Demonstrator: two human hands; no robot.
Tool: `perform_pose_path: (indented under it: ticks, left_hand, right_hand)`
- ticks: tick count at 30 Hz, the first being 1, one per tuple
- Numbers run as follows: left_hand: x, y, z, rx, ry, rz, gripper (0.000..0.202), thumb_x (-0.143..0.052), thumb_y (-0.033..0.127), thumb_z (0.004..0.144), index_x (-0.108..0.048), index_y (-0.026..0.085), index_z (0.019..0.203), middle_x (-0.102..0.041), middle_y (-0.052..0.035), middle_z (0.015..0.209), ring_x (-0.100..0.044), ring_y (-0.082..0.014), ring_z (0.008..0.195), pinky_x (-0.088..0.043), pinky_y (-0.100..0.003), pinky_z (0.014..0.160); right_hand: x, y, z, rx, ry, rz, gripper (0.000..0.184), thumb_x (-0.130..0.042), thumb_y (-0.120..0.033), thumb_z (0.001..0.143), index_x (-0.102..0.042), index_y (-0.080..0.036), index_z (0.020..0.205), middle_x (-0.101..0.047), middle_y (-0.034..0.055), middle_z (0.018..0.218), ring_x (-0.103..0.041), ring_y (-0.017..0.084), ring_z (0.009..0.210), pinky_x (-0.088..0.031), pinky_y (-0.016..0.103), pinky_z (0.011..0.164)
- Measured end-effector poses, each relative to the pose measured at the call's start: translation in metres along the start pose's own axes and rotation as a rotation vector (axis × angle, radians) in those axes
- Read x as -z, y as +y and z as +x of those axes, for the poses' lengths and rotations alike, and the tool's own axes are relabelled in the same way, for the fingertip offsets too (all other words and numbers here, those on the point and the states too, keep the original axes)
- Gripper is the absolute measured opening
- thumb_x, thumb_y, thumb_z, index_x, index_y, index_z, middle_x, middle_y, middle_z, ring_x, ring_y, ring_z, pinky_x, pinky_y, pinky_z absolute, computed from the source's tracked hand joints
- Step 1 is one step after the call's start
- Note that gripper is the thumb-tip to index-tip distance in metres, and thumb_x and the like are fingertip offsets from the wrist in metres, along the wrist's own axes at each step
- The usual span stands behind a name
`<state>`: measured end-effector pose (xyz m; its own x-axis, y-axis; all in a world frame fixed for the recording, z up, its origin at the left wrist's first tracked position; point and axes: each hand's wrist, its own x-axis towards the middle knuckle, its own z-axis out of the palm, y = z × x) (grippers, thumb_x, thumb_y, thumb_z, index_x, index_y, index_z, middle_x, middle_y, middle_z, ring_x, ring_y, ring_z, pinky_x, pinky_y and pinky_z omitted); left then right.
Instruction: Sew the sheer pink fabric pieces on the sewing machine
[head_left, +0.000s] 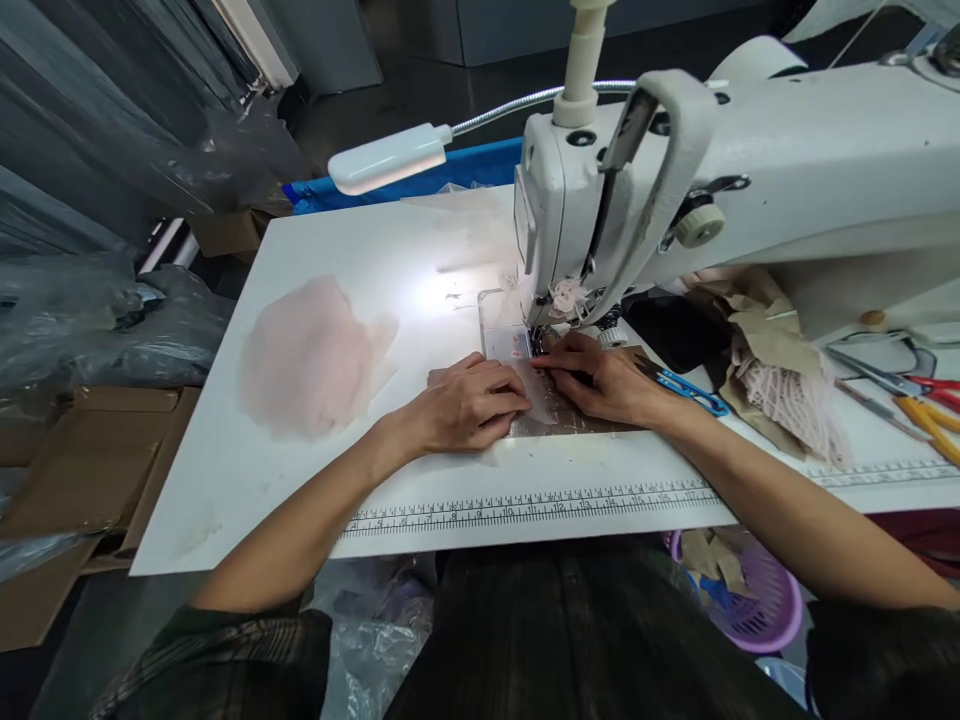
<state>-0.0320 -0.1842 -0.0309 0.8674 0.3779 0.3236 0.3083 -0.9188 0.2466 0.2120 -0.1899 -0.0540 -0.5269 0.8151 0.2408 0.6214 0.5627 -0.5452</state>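
At the needle area of a white sewing machine (559, 210), a small piece of sheer pale fabric (541, 408) lies on the metal plate. My left hand (474, 405) rests on the fabric's left side, fingers bent and pressed together over its edge. From the right, my right hand (600, 378) comes in close to the presser foot (537, 338). Its index finger and thumb close on the fabric just beside the foot; the exact grip is partly hidden. Blue thread snips (691, 392) lie just beyond my right wrist.
Sheer pink fabric (311, 355) is heaped on the white table (225, 490), left. A ruler tape (525, 507) runs along the front edge. Scraps (780, 370), scissors (885, 376) and orange-handled scissors (930, 425) lie right. Below stands a purple basket (780, 610). A lamp (390, 158) hangs above.
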Motion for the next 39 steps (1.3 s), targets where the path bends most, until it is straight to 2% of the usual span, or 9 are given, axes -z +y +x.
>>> perform_pose_path:
  ticks: [3, 6, 13, 22, 29, 36, 39]
  left_hand:
    - [-0.0059, 0.0012, 0.0013, 0.043, 0.059, 0.066, 0.016, -0.052, 0.02, 0.093, -0.069, 0.021, 0.091, -0.068, -0.0018, 0.09, -0.059, -0.013, 0.076, -0.042, -0.029, 0.069]
    - [-0.0067, 0.0025, 0.0008, 0.048, 0.102, 0.096, 0.016, -0.053, 0.022, 0.094, -0.068, 0.02, 0.089, -0.069, -0.0011, 0.089, -0.059, -0.0124, 0.076, -0.042, -0.03, 0.072]
    - [-0.0022, 0.0, -0.0059, -0.1, 0.077, 0.207, 0.015, -0.054, 0.017, 0.093, -0.067, 0.02, 0.088, -0.071, -0.0037, 0.098, -0.06, -0.0142, 0.08, -0.042, -0.033, 0.077]
    - [-0.0064, -0.0022, -0.0071, -0.075, 0.088, 0.177, 0.014, -0.055, 0.02, 0.093, -0.068, 0.021, 0.09, -0.072, -0.0034, 0.099, -0.063, -0.0147, 0.083, -0.045, -0.033, 0.076]
    - [-0.0087, -0.0023, -0.0059, -0.087, 0.093, 0.174, 0.014, -0.055, 0.021, 0.094, -0.069, 0.021, 0.09, -0.073, -0.0026, 0.097, -0.064, -0.0139, 0.082, -0.047, -0.033, 0.076]
    - [-0.0117, -0.0028, -0.0065, -0.082, 0.107, 0.171, 0.011, -0.057, 0.021, 0.093, -0.067, 0.021, 0.091, -0.073, -0.0031, 0.1, -0.063, -0.0138, 0.081, -0.046, -0.032, 0.074]
    - [-0.0122, -0.0035, -0.0066, -0.105, 0.139, 0.164, 0.007, -0.059, 0.02, 0.092, -0.066, 0.019, 0.092, -0.073, -0.0032, 0.099, -0.062, -0.0136, 0.08, -0.045, -0.031, 0.073]
  right_hand:
    - [-0.0026, 0.0009, -0.0007, 0.086, 0.004, -0.082, 0.036, -0.05, -0.026, 0.093, -0.065, -0.025, 0.126, -0.063, 0.0109, 0.104, -0.062, 0.022, 0.086, -0.05, 0.034, 0.075]
    - [-0.0045, 0.0005, -0.0008, 0.118, 0.021, -0.15, 0.036, -0.05, -0.027, 0.094, -0.065, -0.023, 0.126, -0.061, 0.0118, 0.106, -0.06, 0.022, 0.088, -0.051, 0.035, 0.076]
    - [-0.0032, -0.0026, -0.0028, 0.118, 0.028, -0.074, 0.037, -0.047, -0.024, 0.095, -0.064, -0.023, 0.128, -0.059, 0.0103, 0.103, -0.058, 0.019, 0.083, -0.052, 0.034, 0.076]
    - [-0.0005, -0.0056, -0.004, 0.205, 0.034, -0.043, 0.032, -0.048, -0.024, 0.094, -0.069, -0.023, 0.119, -0.057, 0.0115, 0.105, -0.058, 0.02, 0.09, -0.053, 0.036, 0.081]
    - [-0.0019, -0.0038, -0.0061, 0.19, 0.035, -0.037, 0.033, -0.05, -0.024, 0.093, -0.068, -0.021, 0.121, -0.057, 0.0128, 0.106, -0.058, 0.023, 0.093, -0.054, 0.041, 0.084]
    - [-0.0024, -0.0028, -0.0065, 0.188, 0.038, 0.001, 0.033, -0.05, -0.021, 0.092, -0.068, -0.022, 0.121, -0.056, 0.0117, 0.107, -0.057, 0.022, 0.096, -0.053, 0.04, 0.087]
    - [0.0012, -0.0043, -0.0086, 0.139, 0.037, 0.035, 0.035, -0.05, -0.021, 0.092, -0.066, -0.023, 0.124, -0.056, 0.0111, 0.109, -0.058, 0.02, 0.095, -0.052, 0.038, 0.088]
